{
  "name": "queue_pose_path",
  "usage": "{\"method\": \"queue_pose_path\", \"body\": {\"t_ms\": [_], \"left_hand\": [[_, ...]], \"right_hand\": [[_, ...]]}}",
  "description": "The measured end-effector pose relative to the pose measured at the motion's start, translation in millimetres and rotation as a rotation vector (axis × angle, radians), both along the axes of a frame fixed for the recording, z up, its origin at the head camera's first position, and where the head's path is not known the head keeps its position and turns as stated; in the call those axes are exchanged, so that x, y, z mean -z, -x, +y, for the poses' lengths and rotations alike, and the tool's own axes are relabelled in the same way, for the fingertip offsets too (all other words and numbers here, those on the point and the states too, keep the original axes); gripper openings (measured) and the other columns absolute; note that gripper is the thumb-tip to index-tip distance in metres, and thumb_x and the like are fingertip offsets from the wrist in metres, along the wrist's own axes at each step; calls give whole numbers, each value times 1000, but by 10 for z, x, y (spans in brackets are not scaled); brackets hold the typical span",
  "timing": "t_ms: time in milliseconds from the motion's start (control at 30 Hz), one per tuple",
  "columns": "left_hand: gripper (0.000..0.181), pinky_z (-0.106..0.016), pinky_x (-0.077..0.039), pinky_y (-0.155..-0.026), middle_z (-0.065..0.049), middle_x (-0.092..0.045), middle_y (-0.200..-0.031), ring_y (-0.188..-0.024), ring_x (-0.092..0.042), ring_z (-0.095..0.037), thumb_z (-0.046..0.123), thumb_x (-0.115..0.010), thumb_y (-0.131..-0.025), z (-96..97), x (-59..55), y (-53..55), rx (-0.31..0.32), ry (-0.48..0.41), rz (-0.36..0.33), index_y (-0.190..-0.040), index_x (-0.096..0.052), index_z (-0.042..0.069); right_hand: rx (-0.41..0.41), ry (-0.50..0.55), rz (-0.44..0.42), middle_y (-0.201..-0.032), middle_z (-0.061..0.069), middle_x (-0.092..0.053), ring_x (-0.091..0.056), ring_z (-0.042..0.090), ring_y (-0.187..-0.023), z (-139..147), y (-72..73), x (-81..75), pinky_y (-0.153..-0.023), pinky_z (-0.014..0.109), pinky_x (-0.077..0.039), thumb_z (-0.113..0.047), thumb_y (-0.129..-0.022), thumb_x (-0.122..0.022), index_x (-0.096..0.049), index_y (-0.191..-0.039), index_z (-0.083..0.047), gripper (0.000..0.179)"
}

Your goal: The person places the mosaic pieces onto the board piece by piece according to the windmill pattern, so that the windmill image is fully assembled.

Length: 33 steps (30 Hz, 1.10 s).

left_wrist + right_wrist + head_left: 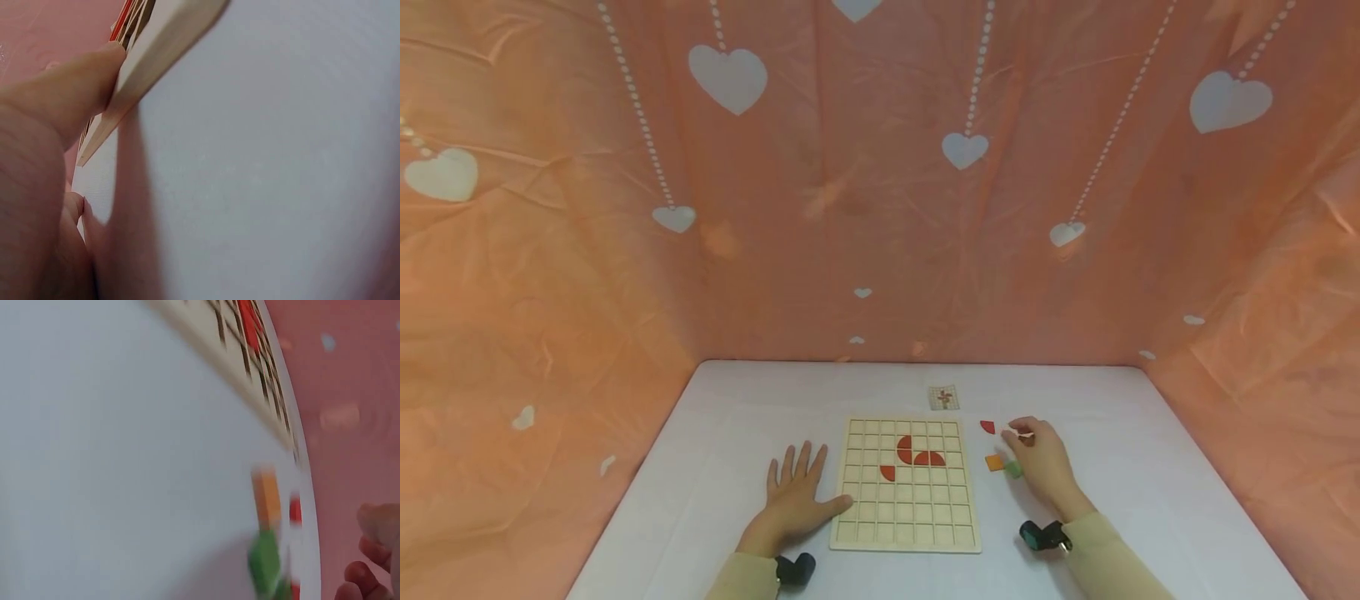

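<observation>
Gridded wooden board point(906, 487) lay flat at the middle of the white table point(1150, 500), its near edge toward the person. Judged by its look, it was stiff, light and thin, best held by its raised rim. Four red quarter-round pieces point(914, 454) sat in its central cells. Left hand point(793, 496) rested palm-down on the table just left of the board, fingers straight and spread, thumb pressed against the board's left edge; the left wrist view confirmed that contact. Right hand point(1041, 462) hovered just right of the board, fingertips pinched together on a small pale piece point(1022, 435), whose shape could not be told. Near that hand lay an orange square point(995, 462), a green piece point(1013, 470) and a loose red piece point(987, 427); such pieces would probably be light, smooth and apt to slide, so best gripped by their edges. A small pattern card point(943, 397) lay beyond the board. Open table extended on both sides; pink curtain point(880, 208) closed off the far and side edges.
</observation>
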<state>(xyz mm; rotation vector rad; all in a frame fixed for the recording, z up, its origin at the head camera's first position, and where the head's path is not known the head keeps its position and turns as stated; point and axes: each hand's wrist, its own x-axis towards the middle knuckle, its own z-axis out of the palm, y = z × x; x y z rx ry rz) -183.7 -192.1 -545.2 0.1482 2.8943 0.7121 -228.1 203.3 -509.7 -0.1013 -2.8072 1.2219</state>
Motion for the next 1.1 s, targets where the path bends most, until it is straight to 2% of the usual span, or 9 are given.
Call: {"method": "queue_pose_path", "body": {"t_ms": [233,467,567,733,900,1100], "left_hand": [[104,-61,13,-109,-20,-8,-160,-144,6,-43,69,-61,-79,21,-63,-22,9,-11,3,-153,-24,7],[105,-61,15,-108,-20,-7,-160,-144,7,-43,71,-60,-79,24,-44,-9,6,-6,-4,-154,-24,7],[105,-61,16,-108,-20,-7,-160,-144,8,-43,70,-61,-79,15,-46,-9,1,-11,-11,-154,-23,7],[105,-60,16,-108,-20,-6,-160,-144,8,-42,71,-60,-79,-1,-61,-10,-6,3,-18,-154,-22,8],[105,-60,16,-108,-20,-6,-160,-144,8,-42,70,-61,-79,-3,-79,-12,-10,-3,-23,-154,-22,8],[106,-61,15,-108,-21,-7,-160,-144,7,-43,71,-61,-78,15,-60,-10,-8,-11,-16,-154,-24,7]], "right_hand": [[2,11,-88,-127,22,-48,-51,35,-111,475,-39,25,-88,47,-49,-38,-98,-57,-51,-133,-2,50],[-24,-8,-126,-129,27,-51,-51,40,-114,685,-1,120,-94,56,-44,-37,-97,-58,-52,-131,2,52],[-48,15,-145,-132,27,-48,-47,40,-118,730,15,168,-97,58,-40,-34,-97,-59,-53,-130,1,49],[-69,69,-171,-139,28,-38,-33,45,-130,711,44,225,-104,63,-28,-27,-96,-62,-56,-128,0,42],[-39,44,-177,-137,31,-38,-28,48,-131,654,76,216,-106,65,-23,-22,-95,-63,-57,-123,3,38],[8,38,-202,-135,30,-37,-29,48,-130,635,61,189,-106,64,-22,-19,-95,-61,-53,-121,4,35]]}}
